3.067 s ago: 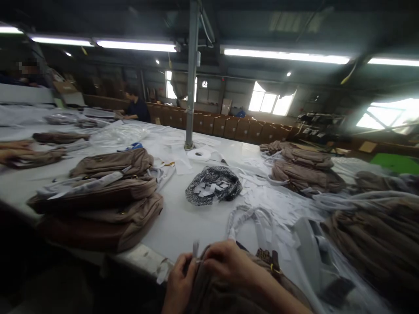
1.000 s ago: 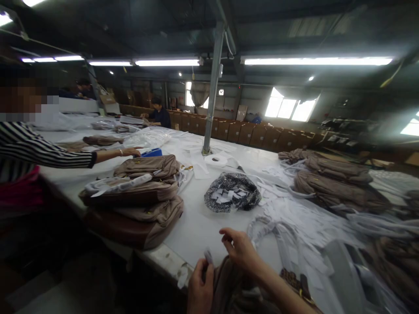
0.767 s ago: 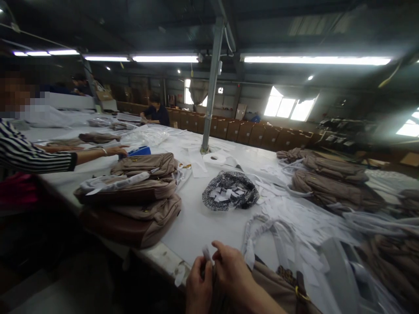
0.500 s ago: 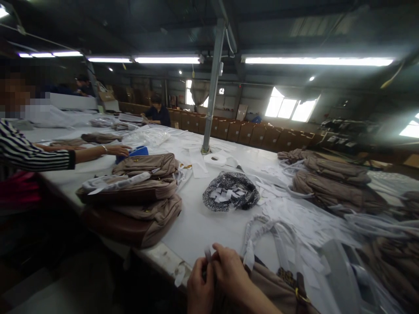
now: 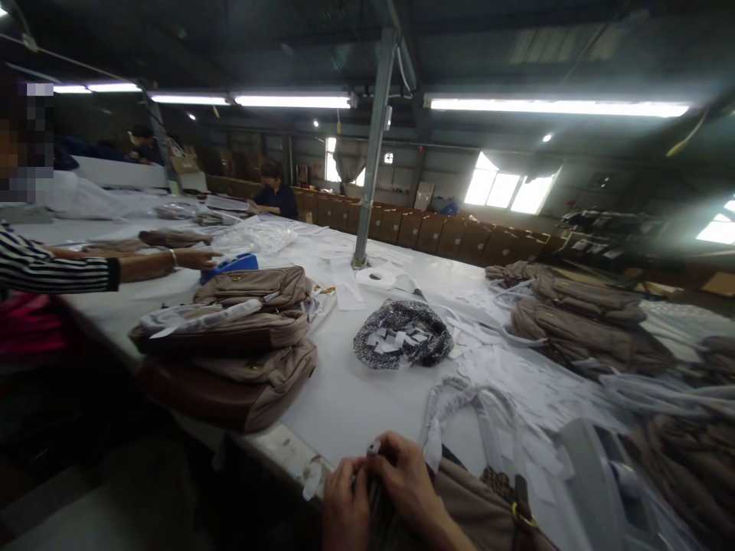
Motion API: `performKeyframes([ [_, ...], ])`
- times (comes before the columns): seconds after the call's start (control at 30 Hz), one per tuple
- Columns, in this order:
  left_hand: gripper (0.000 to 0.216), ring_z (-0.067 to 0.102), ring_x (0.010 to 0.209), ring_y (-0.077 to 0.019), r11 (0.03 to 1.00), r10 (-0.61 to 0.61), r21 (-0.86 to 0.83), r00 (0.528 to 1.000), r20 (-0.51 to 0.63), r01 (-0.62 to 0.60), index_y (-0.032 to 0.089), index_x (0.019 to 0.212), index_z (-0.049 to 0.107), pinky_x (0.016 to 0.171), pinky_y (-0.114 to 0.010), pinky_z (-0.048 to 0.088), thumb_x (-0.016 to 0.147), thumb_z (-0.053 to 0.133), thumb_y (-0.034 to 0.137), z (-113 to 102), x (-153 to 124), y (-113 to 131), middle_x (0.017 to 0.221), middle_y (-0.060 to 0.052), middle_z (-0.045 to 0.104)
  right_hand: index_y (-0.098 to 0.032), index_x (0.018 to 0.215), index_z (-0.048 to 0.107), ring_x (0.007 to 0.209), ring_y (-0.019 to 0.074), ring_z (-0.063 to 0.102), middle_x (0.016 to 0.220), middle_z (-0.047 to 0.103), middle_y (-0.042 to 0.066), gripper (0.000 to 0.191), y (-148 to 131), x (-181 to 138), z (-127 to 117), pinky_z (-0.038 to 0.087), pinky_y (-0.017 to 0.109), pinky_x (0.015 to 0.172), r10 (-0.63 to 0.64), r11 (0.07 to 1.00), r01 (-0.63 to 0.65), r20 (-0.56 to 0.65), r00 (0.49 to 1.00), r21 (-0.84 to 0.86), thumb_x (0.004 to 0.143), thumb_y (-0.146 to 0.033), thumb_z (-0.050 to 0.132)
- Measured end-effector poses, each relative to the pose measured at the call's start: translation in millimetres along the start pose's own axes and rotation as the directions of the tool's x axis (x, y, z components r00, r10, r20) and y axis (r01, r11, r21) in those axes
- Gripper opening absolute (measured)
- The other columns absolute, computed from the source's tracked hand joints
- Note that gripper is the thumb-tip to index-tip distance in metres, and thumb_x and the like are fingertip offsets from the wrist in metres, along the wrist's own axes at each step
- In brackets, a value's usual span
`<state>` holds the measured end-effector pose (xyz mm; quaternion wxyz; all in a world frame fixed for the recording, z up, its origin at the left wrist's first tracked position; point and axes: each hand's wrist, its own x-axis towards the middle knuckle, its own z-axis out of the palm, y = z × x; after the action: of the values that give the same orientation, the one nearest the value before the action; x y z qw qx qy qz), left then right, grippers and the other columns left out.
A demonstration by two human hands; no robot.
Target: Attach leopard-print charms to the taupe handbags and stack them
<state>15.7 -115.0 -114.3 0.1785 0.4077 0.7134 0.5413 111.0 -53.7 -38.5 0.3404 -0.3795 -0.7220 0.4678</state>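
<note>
My left hand (image 5: pixel 344 505) and my right hand (image 5: pixel 405 482) meet at the table's near edge, fingers pinched together on a small white slip (image 5: pixel 373 446) at the top of a brown bag (image 5: pixel 476 505) that lies under them. Both hands are closed. The bag's paper-wrapped handles (image 5: pixel 465 398) loop up just beyond my right hand. A dark patterned pouch holding white paper slips (image 5: pixel 402 340) sits on the white table (image 5: pixel 344 398) ahead of me.
A stack of brown bags (image 5: pixel 230 344) is on my left, more bags (image 5: pixel 579 325) on the right amid white paper scraps. A co-worker's striped sleeve (image 5: pixel 57 268) reaches to a blue object (image 5: pixel 233 264). A steel post (image 5: pixel 373 145) and tape roll (image 5: pixel 376 277) stand mid-table. Cardboard boxes line the back.
My right hand came back from open over the table to join the left on the white slip. The co-worker's arm drew slightly left. The view shifted a little.
</note>
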Motion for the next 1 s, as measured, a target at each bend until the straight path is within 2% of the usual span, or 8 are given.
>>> performKeyframes([
  [0.23,0.047,0.063,0.100,-0.0258,0.970,-0.097,-0.213,0.991,0.094,0.116,0.016,0.112,0.057,0.087,-0.039,0.050,0.077,0.056,0.047,-10,8,6,0.105,-0.011,0.069,-0.016,0.071,0.062,0.062,0.0124,0.052,0.063,0.059,-0.003,0.008,10,-1,-5,0.040,0.021,0.060,-0.013,0.989,0.008,0.032,0.999,0.149,0.071,-0.011,0.055],
  [0.37,0.037,0.068,0.087,-0.0242,0.938,-0.106,-0.292,0.956,0.275,0.188,0.018,0.090,0.071,0.078,-0.030,0.054,0.075,0.058,0.049,-15,10,12,0.092,-0.007,0.074,-0.015,0.071,0.062,0.063,0.0129,0.052,0.064,0.059,-0.002,0.007,9,-1,-4,0.040,0.021,0.060,-0.009,0.987,0.003,0.035,0.999,0.164,0.071,-0.012,0.056],
  [0.47,0.034,0.069,0.080,-0.0250,0.946,-0.182,-0.249,0.977,0.114,0.206,0.020,0.080,0.073,0.071,-0.029,0.055,0.072,0.061,0.051,-12,7,10,0.082,-0.005,0.076,-0.015,0.065,0.059,0.060,0.0128,0.050,0.059,0.055,-0.003,0.006,8,0,1,0.038,0.022,0.057,0.038,0.996,-0.033,-0.052,0.998,0.084,0.070,-0.016,0.057],
  [0.53,0.030,0.069,0.078,-0.0253,0.977,-0.120,-0.178,0.993,-0.007,0.117,0.022,0.079,0.074,0.070,-0.030,0.055,0.072,0.063,0.049,-8,5,7,0.081,-0.005,0.076,-0.016,0.062,0.057,0.059,0.0128,0.048,0.056,0.052,-0.004,0.009,8,2,5,0.037,0.022,0.057,0.058,0.998,-0.056,-0.109,0.992,0.016,0.070,-0.019,0.058],
  [0.63,0.020,0.067,0.074,-0.0242,0.986,0.158,-0.024,0.977,-0.144,-0.163,0.024,0.075,0.073,0.073,-0.034,0.053,0.075,0.062,0.040,-4,2,5,0.076,-0.006,0.075,-0.017,0.061,0.055,0.058,0.0129,0.047,0.056,0.050,-0.004,0.010,9,3,8,0.036,0.023,0.057,0.067,0.997,-0.070,-0.133,0.989,-0.016,0.070,-0.019,0.056],
  [0.77,0.016,0.066,0.069,-0.0219,0.925,0.381,0.055,0.916,-0.128,-0.377,0.024,0.074,0.071,0.078,-0.037,0.050,0.080,0.058,0.032,-5,-2,1,0.071,-0.004,0.074,-0.018,0.060,0.051,0.058,0.0127,0.046,0.056,0.047,-0.005,0.011,9,2,8,0.036,0.022,0.057,0.058,0.998,-0.058,-0.131,0.990,0.001,0.071,-0.018,0.054],
  [0.9,0.026,0.068,0.080,-0.0239,0.988,0.054,-0.140,0.996,-0.064,-0.063,0.020,0.084,0.068,0.075,-0.034,0.054,0.077,0.060,0.044,-9,1,-1,0.083,-0.007,0.073,-0.018,0.065,0.052,0.061,0.0132,0.049,0.060,0.050,-0.004,0.007,7,0,6,0.038,0.022,0.058,0.023,1.000,-0.021,-0.090,0.996,0.019,0.072,-0.016,0.051],
  [1.0,0.044,0.066,0.094,-0.0246,0.918,-0.149,-0.353,0.981,0.124,0.183,0.015,0.105,0.062,0.081,-0.033,0.054,0.074,0.062,0.048,-12,10,5,0.098,-0.009,0.072,-0.018,0.067,0.052,0.061,0.0133,0.050,0.060,0.052,-0.004,0.007,5,0,4,0.038,0.022,0.059,-0.001,1.000,0.003,-0.053,0.999,0.029,0.073,-0.015,0.051],
])
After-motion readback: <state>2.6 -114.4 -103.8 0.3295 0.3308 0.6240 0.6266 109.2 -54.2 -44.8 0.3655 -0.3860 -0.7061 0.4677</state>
